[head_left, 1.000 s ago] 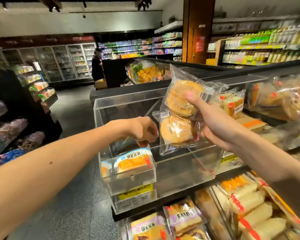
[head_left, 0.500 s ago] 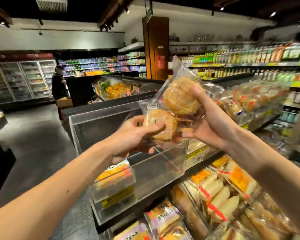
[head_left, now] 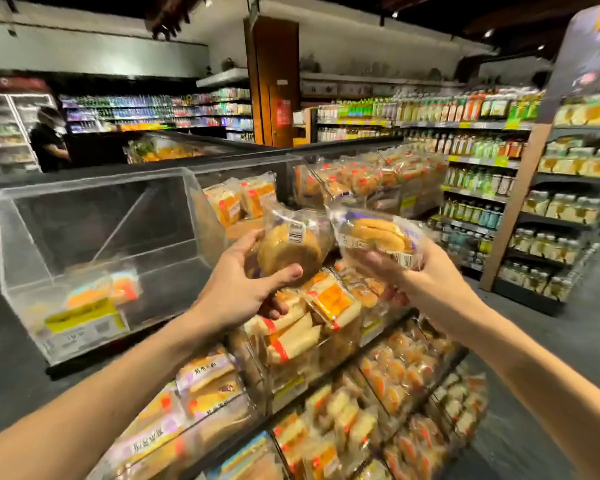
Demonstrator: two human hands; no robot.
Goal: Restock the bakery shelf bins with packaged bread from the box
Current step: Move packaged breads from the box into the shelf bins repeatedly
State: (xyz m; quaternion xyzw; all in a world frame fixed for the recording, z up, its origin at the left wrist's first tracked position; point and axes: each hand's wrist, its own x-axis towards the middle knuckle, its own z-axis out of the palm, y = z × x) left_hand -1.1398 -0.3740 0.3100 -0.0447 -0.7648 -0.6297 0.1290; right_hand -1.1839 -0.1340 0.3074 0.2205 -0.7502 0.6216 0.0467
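Bin [head_left: 90,183] is sitting off left, nearer left hand [head_left: 234,292] gripping one bun pack [head_left: 290,247]; right hand [head_left: 426,285] is gripping another pack [head_left: 378,237].

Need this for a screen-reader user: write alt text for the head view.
The left hand grips one wrapped bun pack, the right hand a second bun pack, side by side before stocked bakery bins. A nearly empty clear bin stands at left.

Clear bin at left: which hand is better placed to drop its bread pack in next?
Left, probably. The left hand grips a round bun pack nearest the nearly empty clear bin; the right hand holds its sandwich pack farther right.
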